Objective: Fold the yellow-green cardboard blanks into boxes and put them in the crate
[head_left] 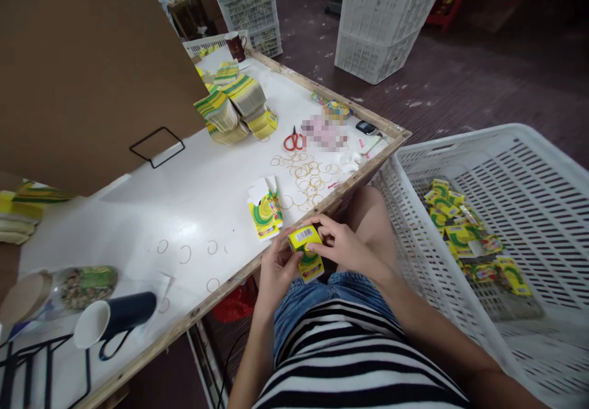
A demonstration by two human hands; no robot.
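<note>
A small yellow and green crayon box point(306, 237) is held between my two hands above my lap, just off the table's front edge. A barcode shows on its upper face. My left hand point(278, 265) grips its left side, with the thumb on the front. My right hand point(340, 243) closes on the right side, thumb and fingers against the carton. A second crayon box point(265, 210) with raised white flaps lies on the table beside my left hand. Loose rubber bands point(306, 179) are scattered beyond it.
Bundled flat cartons point(230, 105) and red-handled scissors point(294, 139) lie farther back on the white table point(138, 213). A large white crate point(464, 145) with several yellow boxes stands at my right. A dark mug point(131, 311) lies on its side near a jar point(87, 286) at left.
</note>
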